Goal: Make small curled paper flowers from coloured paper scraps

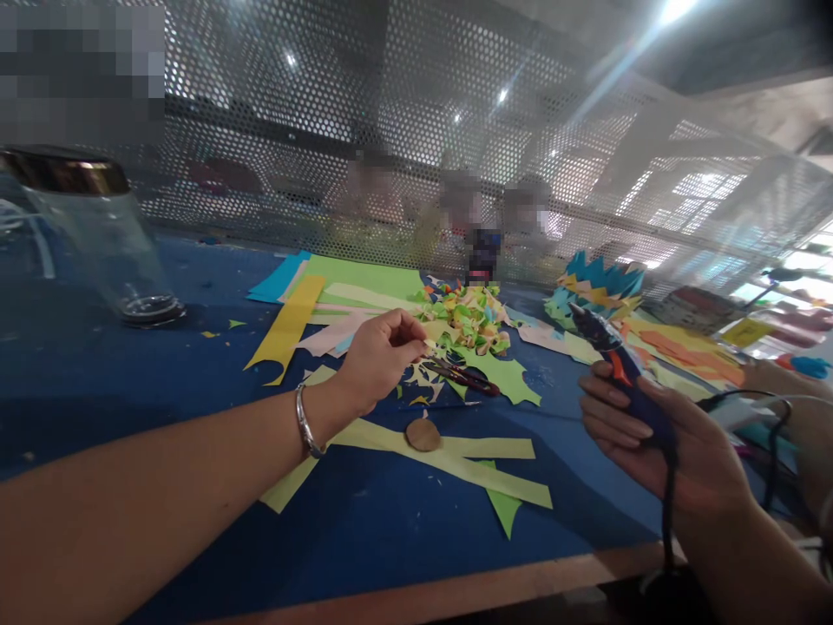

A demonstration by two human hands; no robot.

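Note:
My right hand (657,443) is wrapped round a dark blue hot glue gun (625,373) with an orange trigger. Its nozzle points up and away to the left, and a black cord hangs from its handle. My left hand (383,356), with a silver bracelet at the wrist, pinches thumb and forefinger together beside a heap of small cut paper pieces (472,317). Whatever sits between those fingertips is too small to make out. Dark-handled scissors (465,376) lie among scraps just right of my left hand. Nearer me, a round brown disc (423,435) rests on pale yellow paper strips (501,482).
Coloured paper sheets (370,271) lie at the back, against a perforated metal screen (273,130). A lidded glass jar (123,252) stands far left. Spiky layered paper (599,282) and orange strips (683,347) are back right. Another person's arm (800,417) reaches in at right.

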